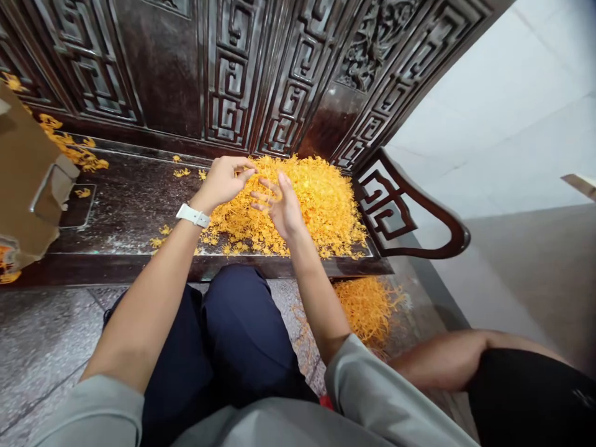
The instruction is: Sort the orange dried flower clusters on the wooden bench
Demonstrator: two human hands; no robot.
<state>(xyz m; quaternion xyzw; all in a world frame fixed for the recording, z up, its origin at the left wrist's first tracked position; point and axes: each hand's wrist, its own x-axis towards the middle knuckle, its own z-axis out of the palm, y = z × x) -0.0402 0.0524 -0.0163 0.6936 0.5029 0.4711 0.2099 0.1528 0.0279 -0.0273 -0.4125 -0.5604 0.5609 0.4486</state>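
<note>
My left hand (229,180), with a white watch band (192,215) on its wrist, is raised over the left side of a large heap of small yellow-orange, spider-like plastic pieces (321,198). Its thumb and forefinger are pinched together; what sits between the tips is too small to make out. Facing it, my right hand (283,208) hovers above the heap with its fingers bent. A thin orange plastic piece (275,189), blurred, lies between its thumb and fingers. The heap rests on a dark wooden bench (125,198).
A cardboard box (28,180) stands at the left, with more orange pieces (74,149) behind it. A carved backrest (167,74) and curved armrest (442,248) bound the bench. Orange strands (367,310) lie on the floor below. Another person's leg (442,357) is at the right.
</note>
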